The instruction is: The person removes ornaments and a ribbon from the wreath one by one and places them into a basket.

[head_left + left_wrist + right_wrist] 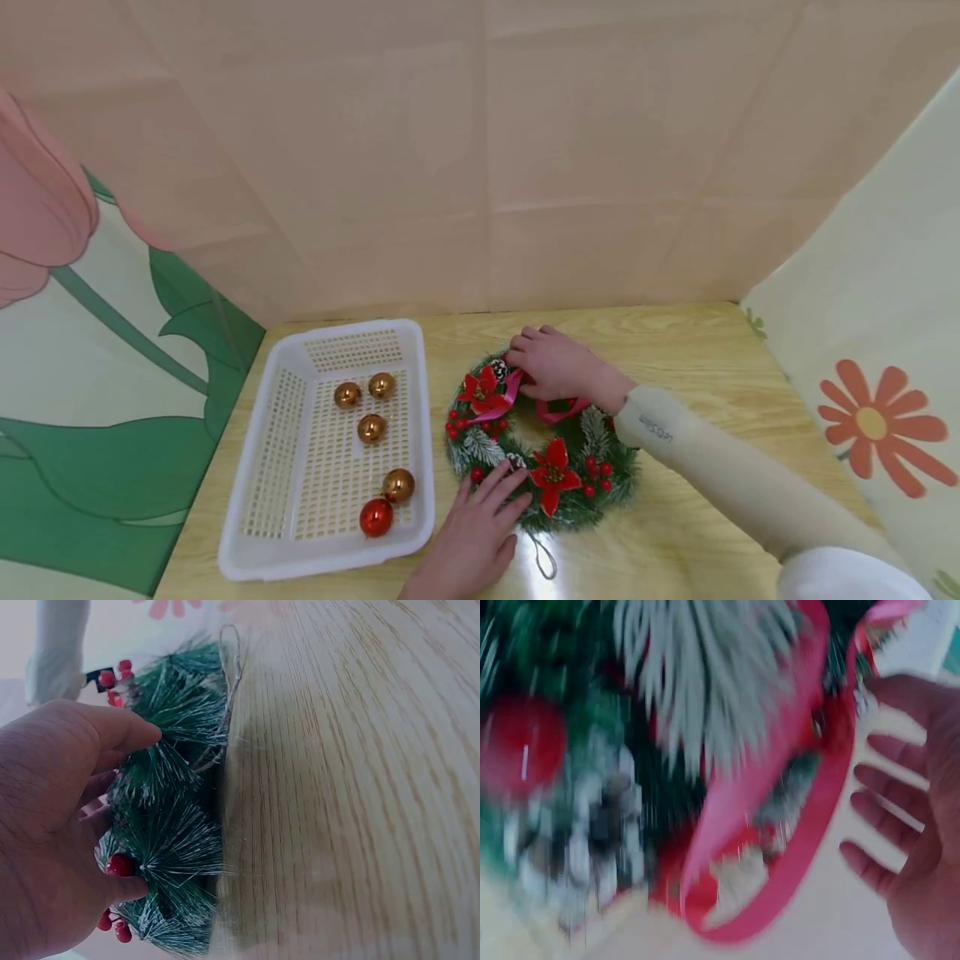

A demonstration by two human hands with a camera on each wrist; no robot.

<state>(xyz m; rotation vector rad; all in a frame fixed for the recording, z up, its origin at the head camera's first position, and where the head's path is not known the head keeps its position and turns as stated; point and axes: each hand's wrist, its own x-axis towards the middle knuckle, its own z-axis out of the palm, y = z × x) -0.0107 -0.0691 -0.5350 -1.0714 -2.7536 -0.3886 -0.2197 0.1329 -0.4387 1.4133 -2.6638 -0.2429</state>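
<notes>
A green Christmas wreath [581, 508] with red poinsettias [555, 476], red berries, frosted sprigs and pinecones [499, 371] lies flat on the table. My left hand [476, 533] rests on its near left edge, fingers spread over the needles; the left wrist view shows the thumb and a fingertip against the greenery [176, 832]. Over the far side of the wreath is my right hand [558, 364], beside a loose pink ribbon [501, 402]. Its fingers [889, 817] are slightly bent and apart in the right wrist view, near the looped ribbon [810, 847]. That view is blurred, and fingertip contact is unclear.
A white perforated plastic basket [258, 467] stands left of the wreath, holding several copper-coloured baubles [372, 428] and one red bauble [377, 517]. A cord loop [545, 558] sticks out from the wreath's near edge. Fabric panels border the wooden table [720, 358].
</notes>
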